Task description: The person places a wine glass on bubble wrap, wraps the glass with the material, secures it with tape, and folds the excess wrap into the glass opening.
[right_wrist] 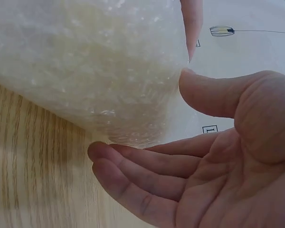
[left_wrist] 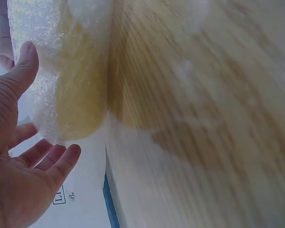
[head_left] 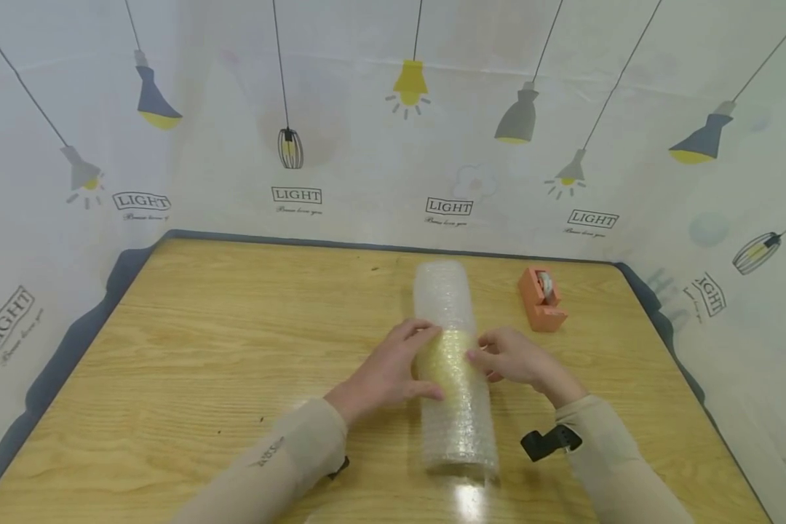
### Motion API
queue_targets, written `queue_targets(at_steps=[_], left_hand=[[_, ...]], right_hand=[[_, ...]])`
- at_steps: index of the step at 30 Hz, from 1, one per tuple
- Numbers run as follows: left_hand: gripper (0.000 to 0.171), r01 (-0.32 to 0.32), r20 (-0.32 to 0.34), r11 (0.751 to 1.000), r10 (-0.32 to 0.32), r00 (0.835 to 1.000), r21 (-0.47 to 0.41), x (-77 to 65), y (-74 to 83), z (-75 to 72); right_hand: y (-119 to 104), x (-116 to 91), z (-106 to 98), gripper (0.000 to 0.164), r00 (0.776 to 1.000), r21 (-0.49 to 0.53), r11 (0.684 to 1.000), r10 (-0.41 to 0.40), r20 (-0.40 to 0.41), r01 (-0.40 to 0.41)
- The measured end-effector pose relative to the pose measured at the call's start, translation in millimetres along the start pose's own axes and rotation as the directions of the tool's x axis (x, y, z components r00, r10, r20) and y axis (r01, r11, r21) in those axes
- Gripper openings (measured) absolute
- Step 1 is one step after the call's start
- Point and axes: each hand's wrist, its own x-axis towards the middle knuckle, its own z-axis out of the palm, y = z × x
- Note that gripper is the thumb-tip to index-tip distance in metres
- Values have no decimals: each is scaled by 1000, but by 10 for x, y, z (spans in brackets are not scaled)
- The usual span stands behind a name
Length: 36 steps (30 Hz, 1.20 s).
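A bubble wrap roll (head_left: pixel 455 422) lies lengthwise on the wooden table, with something yellow showing through its middle. Along its left side, my left hand (head_left: pixel 393 367) touches it with thumb and fingers spread apart. In the left wrist view, the left thumb (left_wrist: pixel 27 64) lies along the wrap while the fingers reach past its yellow part. From the other side, my right hand (head_left: pixel 514 356) touches the roll. The right wrist view shows the right thumb (right_wrist: pixel 204 92) against the wrap (right_wrist: pixel 99 71) and loosely bent fingers by its lower edge. What lies inside is blurred by the wrap.
An orange tape dispenser (head_left: pixel 542 300) stands right of the roll, towards the back. The wooden table (head_left: pixel 236 327) meets a light curtain (head_left: pixel 367 167) printed with lamps at the back and sides. A black strap (head_left: pixel 552 442) hangs at the right wrist.
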Motion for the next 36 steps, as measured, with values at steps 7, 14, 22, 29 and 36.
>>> queue_targets(at_steps=[7,14,22,29,36], left_hand=[[102,-16,-15,999,17,1000,33,27,21,26],[101,-31,-13,998,31,999,48,53,39,29],[102,-58,-9,992,59,998,113,90,62,61],[101,-85,-8,987,87,996,140,152,110,98],[106,-96,-4,989,97,995,116,168,139,100]], right_hand=[[-12,-37,-25,50,998,-107,993,33,-59,-39],[-98,-46,-13,69,991,-231,968,69,-116,-94],[-179,-44,49,78,987,-326,938,73,-142,-116],[-147,2,54,54,981,-320,937,88,-175,-141],[-76,24,25,66,979,-256,951,134,-156,-171]])
